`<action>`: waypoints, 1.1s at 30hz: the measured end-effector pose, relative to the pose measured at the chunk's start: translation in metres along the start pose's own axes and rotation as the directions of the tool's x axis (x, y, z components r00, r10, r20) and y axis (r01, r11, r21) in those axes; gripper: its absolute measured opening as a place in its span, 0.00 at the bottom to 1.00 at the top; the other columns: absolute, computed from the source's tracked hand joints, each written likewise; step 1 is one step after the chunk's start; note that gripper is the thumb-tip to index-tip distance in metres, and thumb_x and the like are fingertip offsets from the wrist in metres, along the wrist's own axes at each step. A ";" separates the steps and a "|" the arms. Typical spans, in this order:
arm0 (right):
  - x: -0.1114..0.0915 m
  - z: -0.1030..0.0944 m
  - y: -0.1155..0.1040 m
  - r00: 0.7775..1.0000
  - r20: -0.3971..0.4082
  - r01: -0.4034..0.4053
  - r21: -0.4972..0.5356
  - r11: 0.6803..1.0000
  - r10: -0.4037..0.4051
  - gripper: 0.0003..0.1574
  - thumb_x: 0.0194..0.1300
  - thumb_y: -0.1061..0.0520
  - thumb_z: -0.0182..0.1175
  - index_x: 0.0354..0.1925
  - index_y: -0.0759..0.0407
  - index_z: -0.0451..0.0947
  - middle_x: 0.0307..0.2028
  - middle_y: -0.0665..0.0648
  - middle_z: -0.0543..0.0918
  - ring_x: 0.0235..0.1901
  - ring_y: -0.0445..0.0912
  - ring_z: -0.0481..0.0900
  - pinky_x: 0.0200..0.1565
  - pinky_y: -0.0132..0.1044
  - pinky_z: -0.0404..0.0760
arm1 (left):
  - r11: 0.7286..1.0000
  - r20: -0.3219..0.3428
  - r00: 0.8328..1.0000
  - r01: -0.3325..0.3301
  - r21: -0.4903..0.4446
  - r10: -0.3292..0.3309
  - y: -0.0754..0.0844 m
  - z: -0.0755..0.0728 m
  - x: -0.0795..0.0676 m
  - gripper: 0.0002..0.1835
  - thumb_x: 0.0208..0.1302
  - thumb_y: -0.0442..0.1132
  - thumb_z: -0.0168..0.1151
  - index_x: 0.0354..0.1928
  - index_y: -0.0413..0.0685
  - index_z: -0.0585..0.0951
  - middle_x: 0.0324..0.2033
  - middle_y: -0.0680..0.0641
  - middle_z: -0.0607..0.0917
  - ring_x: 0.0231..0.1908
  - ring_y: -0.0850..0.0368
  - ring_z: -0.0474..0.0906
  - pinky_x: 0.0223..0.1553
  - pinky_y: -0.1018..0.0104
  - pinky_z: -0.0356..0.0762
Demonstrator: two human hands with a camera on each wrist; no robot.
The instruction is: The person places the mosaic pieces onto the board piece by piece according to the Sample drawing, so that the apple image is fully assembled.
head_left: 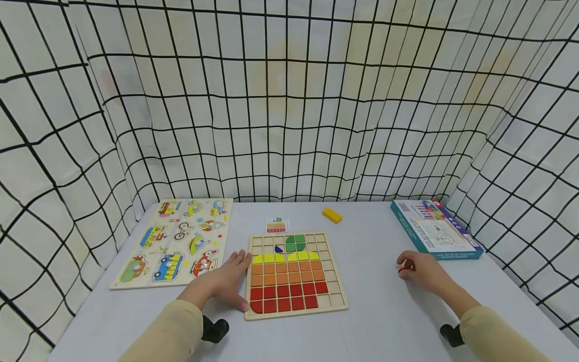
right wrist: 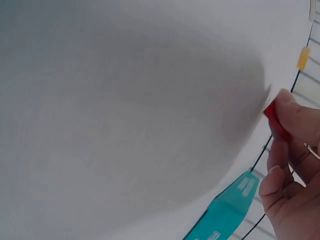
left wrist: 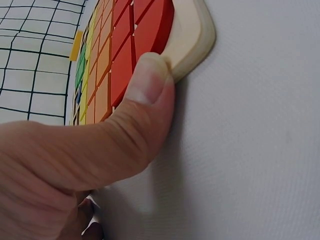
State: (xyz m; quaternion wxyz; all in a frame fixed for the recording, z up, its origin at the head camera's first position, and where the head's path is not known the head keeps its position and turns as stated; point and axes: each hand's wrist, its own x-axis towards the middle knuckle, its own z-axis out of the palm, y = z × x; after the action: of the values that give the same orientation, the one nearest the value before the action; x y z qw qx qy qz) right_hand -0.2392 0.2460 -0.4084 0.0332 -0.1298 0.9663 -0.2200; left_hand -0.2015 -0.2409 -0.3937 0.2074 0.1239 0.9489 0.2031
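Note:
A square wooden grid board (head_left: pixel 341 296) lies mid-table, with rows of red, orange and yellow tiles, green tiles and one small blue tile. At its left edge rests my left hand (head_left: pixel 228 282), fingers spread along the side and thumb at the near corner. The left wrist view has that thumb (left wrist: pixel 145 95) against the corner beside a rounded red tile (left wrist: pixel 152 30). Off to the right of the board, my right hand (head_left: pixel 422 271) pinches a small red tile (right wrist: pixel 275 120) between thumb and fingers above the table. Bare grid squares show at the board's lower right.
A vehicle picture puzzle board (head_left: pixel 181 246) lies at left. Behind the grid board are a small pattern card (head_left: pixel 277 225) and a yellow block (head_left: pixel 332 215). A teal-edged box (head_left: pixel 436 229) sits beyond my right hand. Black netting (head_left: pixel 298 115) encloses the table's back and sides.

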 end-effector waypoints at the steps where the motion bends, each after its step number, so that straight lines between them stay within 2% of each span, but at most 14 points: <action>1: 0.000 0.003 -0.004 1.000 0.000 0.025 0.010 1.000 -0.025 0.09 0.66 0.65 0.67 0.45 0.58 0.84 0.37 0.52 0.85 0.37 0.44 0.76 0.38 0.30 0.79 | 1.000 0.000 1.000 -0.001 0.001 0.001 0.000 0.000 0.000 0.65 0.46 0.47 0.83 0.80 0.36 0.52 0.80 0.31 0.47 0.80 0.30 0.37 0.78 0.34 0.46; 4: 0.001 0.012 -0.022 0.994 0.005 0.108 0.051 0.993 -0.108 0.12 0.68 0.66 0.63 0.46 0.56 0.87 0.41 0.53 0.87 0.40 0.44 0.78 0.40 0.30 0.80 | 1.000 0.001 1.000 -0.003 0.006 0.003 0.000 0.000 0.000 0.65 0.46 0.47 0.83 0.80 0.36 0.52 0.80 0.31 0.48 0.80 0.30 0.38 0.78 0.33 0.46; 6: 0.002 0.019 -0.038 0.992 0.025 0.123 0.112 0.986 -0.127 0.11 0.69 0.66 0.62 0.44 0.54 0.87 0.41 0.51 0.88 0.39 0.43 0.77 0.40 0.29 0.80 | 1.000 0.000 1.000 -0.003 0.006 0.003 0.000 0.000 0.000 0.65 0.46 0.47 0.83 0.80 0.36 0.52 0.80 0.31 0.48 0.80 0.30 0.38 0.78 0.33 0.46; 11: 0.002 0.036 -0.075 0.984 0.120 0.087 0.319 0.944 -0.131 0.05 0.71 0.62 0.62 0.42 0.56 0.84 0.36 0.50 0.86 0.36 0.44 0.78 0.37 0.27 0.79 | 1.000 0.001 1.000 -0.003 0.002 0.003 0.000 0.001 0.000 0.65 0.46 0.47 0.83 0.80 0.35 0.52 0.80 0.30 0.48 0.80 0.30 0.38 0.78 0.34 0.46; 15: 0.003 0.048 -0.100 0.973 0.179 0.062 0.410 0.910 -0.147 0.07 0.71 0.58 0.64 0.44 0.58 0.85 0.38 0.51 0.87 0.36 0.45 0.80 0.37 0.27 0.81 | 1.000 0.002 1.000 -0.001 -0.001 0.001 0.000 0.001 0.000 0.64 0.47 0.47 0.83 0.80 0.35 0.52 0.80 0.30 0.47 0.80 0.30 0.38 0.79 0.34 0.45; 22: 0.003 0.062 -0.130 0.967 0.200 0.062 0.424 0.904 -0.160 0.08 0.69 0.59 0.66 0.44 0.60 0.88 0.39 0.53 0.88 0.33 0.44 0.81 0.34 0.26 0.82 | 1.000 0.001 1.000 -0.006 0.000 0.006 -0.002 0.002 0.002 0.65 0.47 0.48 0.83 0.80 0.36 0.52 0.80 0.31 0.47 0.80 0.30 0.38 0.78 0.34 0.46; 28: 0.001 0.069 -0.141 0.973 0.188 0.046 0.405 0.913 -0.133 0.05 0.66 0.58 0.69 0.40 0.58 0.88 0.36 0.51 0.87 0.33 0.43 0.79 0.34 0.26 0.81 | 1.000 -0.002 1.000 -0.009 -0.004 0.009 -0.001 0.001 0.001 0.65 0.47 0.47 0.83 0.80 0.36 0.51 0.80 0.31 0.47 0.80 0.30 0.37 0.78 0.34 0.46; 33: -0.001 0.073 -0.144 0.976 0.171 0.063 0.374 0.925 -0.136 0.04 0.65 0.58 0.70 0.37 0.57 0.88 0.34 0.49 0.86 0.35 0.44 0.76 0.33 0.25 0.77 | 1.000 -0.002 1.000 -0.006 -0.007 0.006 -0.001 0.000 0.001 0.65 0.47 0.47 0.83 0.80 0.36 0.51 0.80 0.31 0.47 0.80 0.30 0.37 0.78 0.33 0.46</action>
State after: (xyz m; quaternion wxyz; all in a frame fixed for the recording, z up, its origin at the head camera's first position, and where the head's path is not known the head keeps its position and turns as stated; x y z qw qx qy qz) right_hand -0.1957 0.0905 -0.4112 0.1393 -0.1913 0.8925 -0.3839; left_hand -0.2025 -0.2413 -0.3948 0.2065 0.1260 0.9479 0.2071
